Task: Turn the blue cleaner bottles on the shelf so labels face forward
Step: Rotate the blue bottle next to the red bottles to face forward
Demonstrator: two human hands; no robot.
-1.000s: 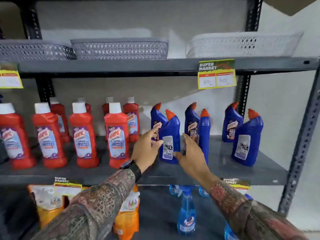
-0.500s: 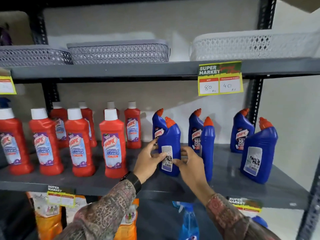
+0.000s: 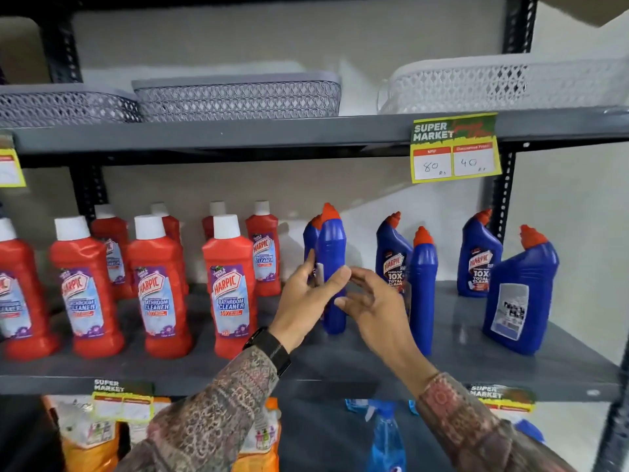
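Observation:
Several blue cleaner bottles with orange caps stand on the middle shelf (image 3: 340, 369). My left hand (image 3: 308, 301) grips the front-left blue bottle (image 3: 332, 253), which stands edge-on with its label at the left side. My right hand (image 3: 374, 308) is at that bottle's lower right with fingers spread; whether it touches is unclear. A second front blue bottle (image 3: 422, 287) also stands edge-on. The front-right blue bottle (image 3: 517, 301) shows its back label. Two rear blue bottles (image 3: 391, 264) (image 3: 478, 260) show front labels; a third is hidden behind the held one.
Red bathroom cleaner bottles (image 3: 231, 294) fill the shelf's left half. Grey baskets (image 3: 238, 97) and a white basket (image 3: 503, 83) sit on the upper shelf, with a price tag (image 3: 454, 148) on its edge. Orange pouches (image 3: 85, 434) and spray bottles (image 3: 386, 437) are below.
The front-left blue bottle has turned from showing its back label to edge-on. Both hands stayed on or beside it, and the view moved closer and up.

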